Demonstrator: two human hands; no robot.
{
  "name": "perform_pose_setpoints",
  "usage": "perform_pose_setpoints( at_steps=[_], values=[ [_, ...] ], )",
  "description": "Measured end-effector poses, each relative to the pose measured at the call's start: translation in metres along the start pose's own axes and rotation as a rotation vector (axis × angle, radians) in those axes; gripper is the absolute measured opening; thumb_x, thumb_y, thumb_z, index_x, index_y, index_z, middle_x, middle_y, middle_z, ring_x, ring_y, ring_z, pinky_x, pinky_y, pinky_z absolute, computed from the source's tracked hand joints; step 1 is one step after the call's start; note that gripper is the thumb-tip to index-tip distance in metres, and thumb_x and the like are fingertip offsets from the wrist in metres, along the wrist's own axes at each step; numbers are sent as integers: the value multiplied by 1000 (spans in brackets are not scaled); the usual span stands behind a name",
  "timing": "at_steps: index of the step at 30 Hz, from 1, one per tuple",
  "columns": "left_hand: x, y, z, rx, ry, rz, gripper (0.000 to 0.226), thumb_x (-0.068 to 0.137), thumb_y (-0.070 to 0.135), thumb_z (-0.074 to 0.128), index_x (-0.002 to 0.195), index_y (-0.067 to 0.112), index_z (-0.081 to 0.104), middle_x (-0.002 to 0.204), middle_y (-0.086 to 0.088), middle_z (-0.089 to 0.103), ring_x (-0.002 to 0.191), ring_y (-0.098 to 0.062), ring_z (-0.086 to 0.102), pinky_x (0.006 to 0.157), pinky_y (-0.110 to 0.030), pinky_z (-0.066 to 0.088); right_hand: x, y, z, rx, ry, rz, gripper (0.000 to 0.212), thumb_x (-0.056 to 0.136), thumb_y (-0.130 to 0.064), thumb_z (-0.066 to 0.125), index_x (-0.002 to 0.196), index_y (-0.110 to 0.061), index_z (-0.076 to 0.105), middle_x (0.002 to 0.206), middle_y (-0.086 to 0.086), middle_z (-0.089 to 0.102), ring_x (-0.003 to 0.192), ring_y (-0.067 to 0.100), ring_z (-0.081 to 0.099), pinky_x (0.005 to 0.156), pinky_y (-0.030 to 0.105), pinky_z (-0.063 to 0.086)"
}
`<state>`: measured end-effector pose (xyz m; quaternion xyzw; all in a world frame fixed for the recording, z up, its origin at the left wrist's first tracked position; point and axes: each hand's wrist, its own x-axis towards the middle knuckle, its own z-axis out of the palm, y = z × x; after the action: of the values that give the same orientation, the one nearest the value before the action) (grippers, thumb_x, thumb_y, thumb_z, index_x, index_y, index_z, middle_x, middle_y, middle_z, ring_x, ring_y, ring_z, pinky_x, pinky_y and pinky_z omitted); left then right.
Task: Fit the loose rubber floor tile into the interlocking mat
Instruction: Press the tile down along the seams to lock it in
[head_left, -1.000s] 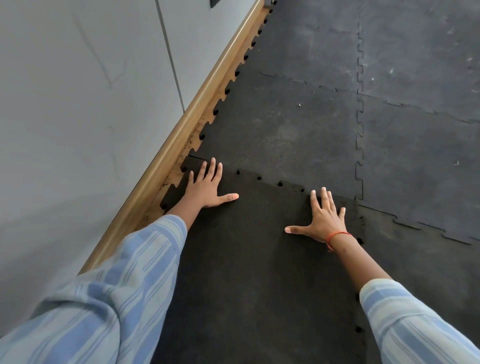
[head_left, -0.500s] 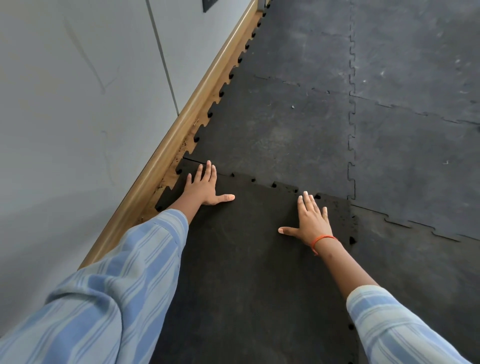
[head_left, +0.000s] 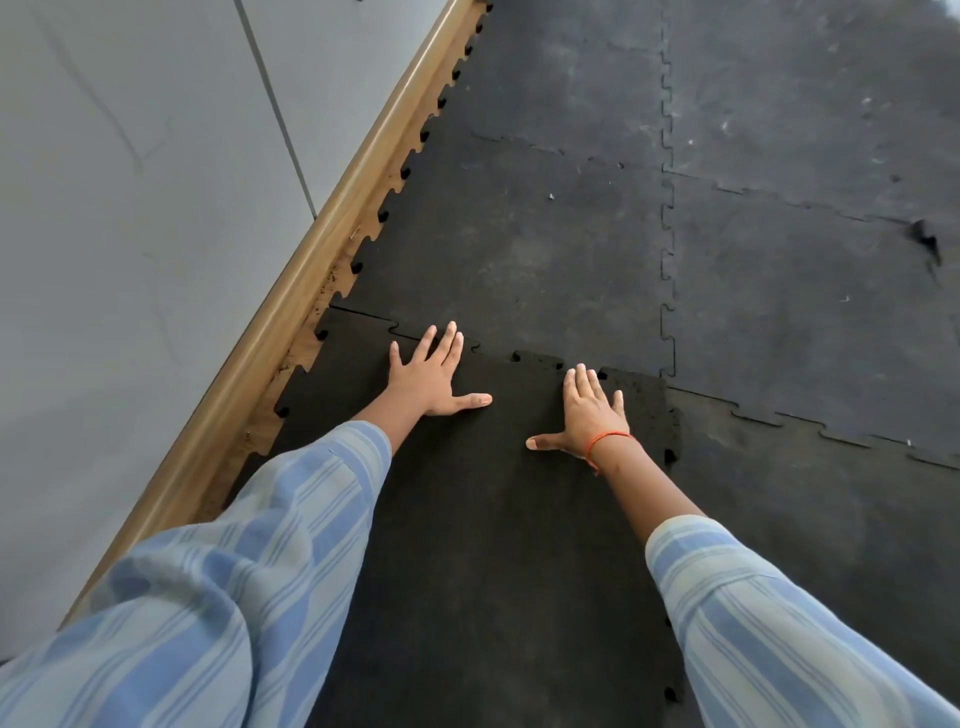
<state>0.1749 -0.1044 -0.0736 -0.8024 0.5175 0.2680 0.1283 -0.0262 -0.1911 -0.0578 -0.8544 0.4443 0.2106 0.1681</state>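
The loose black rubber tile (head_left: 483, 545) lies flat in front of me, darker than the grey interlocking mat (head_left: 519, 249) beyond it. Its toothed far edge meets the mat's tile; at the left the teeth look seated, while small dark gaps show further right near my right hand. My left hand (head_left: 431, 376) presses flat on the tile near that seam, fingers spread. My right hand (head_left: 589, 410), with an orange thread at the wrist, also lies flat on the tile, close to its far right corner. Neither hand grips anything.
A grey wall (head_left: 130, 234) with a wooden skirting board (head_left: 291, 306) runs along the left; a strip of bare wooden floor shows between it and the tiles. More grey mat tiles (head_left: 810, 312) spread to the right, one with a small tear (head_left: 927, 239).
Both hands have shifted towards each other along the far seam; the left hand moved right from the corner. The left part of the seam now looks closed.
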Motion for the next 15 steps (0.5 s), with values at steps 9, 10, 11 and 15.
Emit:
perform_pose_setpoints(
  at_steps=[9, 10, 11, 15],
  values=[
    [-4, 62, 0, 25, 16, 194, 101, 86, 78, 28, 154, 16, -13, 160, 2, -26, 149, -21, -17, 115, -63, -3, -15, 32, 8, 11, 135, 91, 132, 64, -78, 59, 150, -5, -8, 160, 9, -15, 148, 22, -14, 119, 49, -2],
    [-6, 77, 7, 10, 18, 239, 100, 87, 77, 29, 154, 16, -14, 159, 3, -27, 148, -22, -19, 114, -63, -4, -17, 42, 8, 11, 136, 108, 132, 63, -79, 59, 151, -6, -8, 160, 9, -15, 148, 22, -14, 119, 49, -1],
    [-7, 87, 13, 0, 20, 248, 101, 86, 77, 30, 153, 17, -16, 159, 4, -28, 148, -22, -21, 114, -63, -6, -19, 51, 7, 10, 126, 119, 132, 63, -79, 58, 151, -6, -8, 160, 8, -15, 148, 22, -14, 120, 49, -1],
    [-2, 92, 17, 21, 10, 211, 107, 82, 82, 30, 152, 19, -20, 157, 6, -31, 146, -22, -25, 113, -62, -8, -24, 73, 9, 30, 53, 103, 128, 66, -77, 58, 151, -8, -8, 160, 7, -16, 148, 20, -13, 120, 48, 0]
  ],
)
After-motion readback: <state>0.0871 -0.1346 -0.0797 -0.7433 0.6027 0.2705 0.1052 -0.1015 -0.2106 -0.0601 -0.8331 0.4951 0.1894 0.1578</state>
